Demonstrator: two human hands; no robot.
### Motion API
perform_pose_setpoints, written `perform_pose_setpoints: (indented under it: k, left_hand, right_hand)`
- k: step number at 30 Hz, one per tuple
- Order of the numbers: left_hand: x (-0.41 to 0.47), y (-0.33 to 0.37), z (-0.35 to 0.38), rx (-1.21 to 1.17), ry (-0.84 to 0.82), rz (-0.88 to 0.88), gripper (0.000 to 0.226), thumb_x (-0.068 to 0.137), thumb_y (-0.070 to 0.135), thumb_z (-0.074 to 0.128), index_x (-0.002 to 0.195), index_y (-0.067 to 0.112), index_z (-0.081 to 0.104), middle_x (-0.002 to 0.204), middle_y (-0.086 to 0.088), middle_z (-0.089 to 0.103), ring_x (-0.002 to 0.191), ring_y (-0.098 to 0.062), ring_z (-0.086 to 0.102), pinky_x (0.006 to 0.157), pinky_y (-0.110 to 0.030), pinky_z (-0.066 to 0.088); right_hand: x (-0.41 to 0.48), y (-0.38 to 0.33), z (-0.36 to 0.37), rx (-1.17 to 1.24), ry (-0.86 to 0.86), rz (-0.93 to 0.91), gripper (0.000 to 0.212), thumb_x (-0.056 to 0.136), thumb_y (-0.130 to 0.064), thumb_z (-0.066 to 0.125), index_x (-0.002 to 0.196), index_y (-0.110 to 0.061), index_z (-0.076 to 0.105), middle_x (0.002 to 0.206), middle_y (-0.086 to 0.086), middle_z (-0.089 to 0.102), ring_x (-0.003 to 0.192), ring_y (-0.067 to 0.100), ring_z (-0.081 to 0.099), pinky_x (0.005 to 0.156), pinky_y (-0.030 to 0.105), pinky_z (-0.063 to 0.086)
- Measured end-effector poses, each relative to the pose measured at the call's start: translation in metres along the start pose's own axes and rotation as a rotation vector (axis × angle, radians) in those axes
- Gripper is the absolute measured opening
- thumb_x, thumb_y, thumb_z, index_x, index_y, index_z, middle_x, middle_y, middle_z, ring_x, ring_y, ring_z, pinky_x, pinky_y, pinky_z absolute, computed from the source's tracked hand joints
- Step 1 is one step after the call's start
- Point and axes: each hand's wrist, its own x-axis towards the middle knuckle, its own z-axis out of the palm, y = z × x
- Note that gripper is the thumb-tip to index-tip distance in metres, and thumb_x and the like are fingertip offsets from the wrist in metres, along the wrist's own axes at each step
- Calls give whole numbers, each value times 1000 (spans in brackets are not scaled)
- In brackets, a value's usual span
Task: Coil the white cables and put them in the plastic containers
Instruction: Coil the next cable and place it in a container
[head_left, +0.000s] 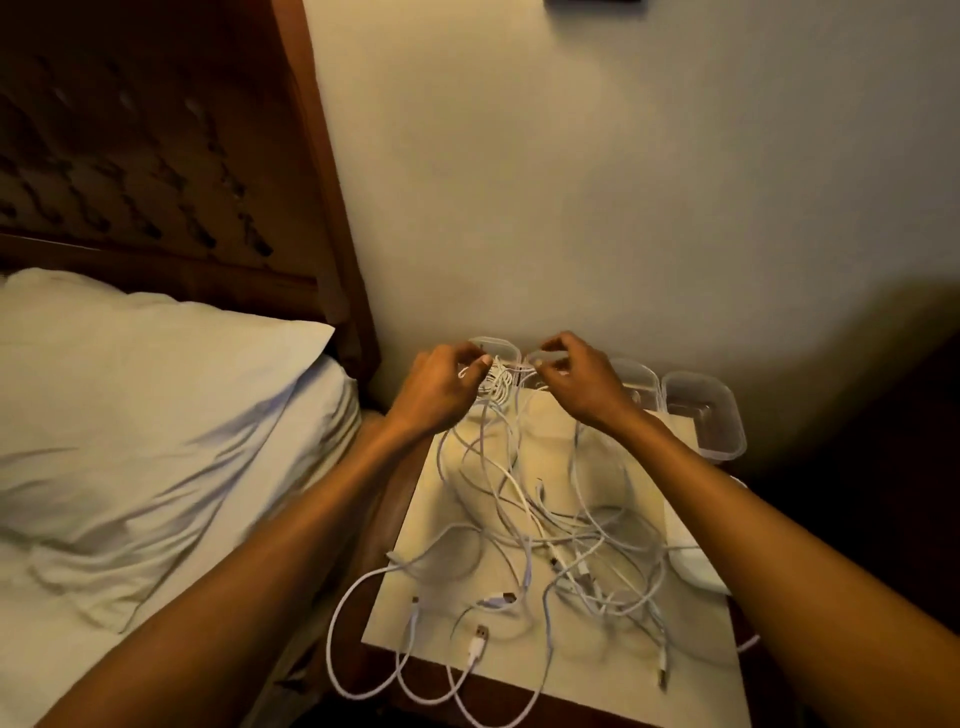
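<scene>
White coil (497, 382) is hanging between your left hand (441, 387) and right hand (576, 379), both pinching it at twelve o'clock, by the clear containers (701, 415). Loose cables (561, 535) are sprawling at six o'clock.

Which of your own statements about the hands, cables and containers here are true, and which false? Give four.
1. The left hand and the right hand both hold a small cable coil above the far end of the table. True.
2. The loose cables lie inside the containers. False: they sprawl tangled on the table, some loops hanging over its near edge.
3. The clear plastic containers stand along the table's far edge, by the wall. True.
4. A pillow lies to the person's right. False: it is on the left.
</scene>
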Motion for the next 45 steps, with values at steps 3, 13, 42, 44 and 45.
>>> perform_pose_setpoints:
  k: [3, 13, 42, 44, 45]
  left_hand:
    - [-15, 16, -3, -6, -46, 41, 30, 92, 29, 65, 120, 18, 66, 116, 0, 70, 100, -14, 64, 78, -23, 41]
    - [-31, 59, -19, 117, -196, 75, 70, 82, 30, 75, 143, 31, 40, 142, -12, 46, 124, -32, 50, 103, -45, 45]
    - [-6, 275, -192, -24, 594, 470, 17, 98, 10, 56, 106, 9, 70, 102, -6, 73, 85, -18, 69, 70, -25, 52]
    - [-8, 272, -191, 0, 541, 396, 18, 99, 19, 55, 107, 13, 70, 103, -6, 73, 83, -18, 68, 66, -22, 44]
    - [-7, 270, -192, 23, 478, 351, 20, 99, 25, 55, 108, 14, 70, 104, -7, 72, 83, -19, 67, 66, -25, 45]
  right_hand:
    - [-22, -7, -20, 17, -45, 183, 39, 87, -14, 69, 122, -10, 55, 117, 6, 60, 98, 20, 61, 86, 38, 55]
    - [-79, -74, -103, 469, -364, 318, 21, 98, -11, 49, 110, -4, 65, 88, 9, 54, 82, 19, 50, 82, 38, 49]
    - [-161, -141, -264, 220, -33, 23, 49, 98, -55, 39, 82, -11, 54, 69, 4, 59, 64, 17, 60, 66, 27, 52]
    - [-159, -145, -263, 342, 48, -31, 39, 101, -46, 39, 83, -13, 49, 67, 2, 49, 61, 14, 47, 61, 25, 43]
    - [-157, -151, -263, 409, 118, -72, 36, 103, -42, 39, 82, -15, 48, 67, 0, 46, 60, 13, 42, 59, 26, 41]
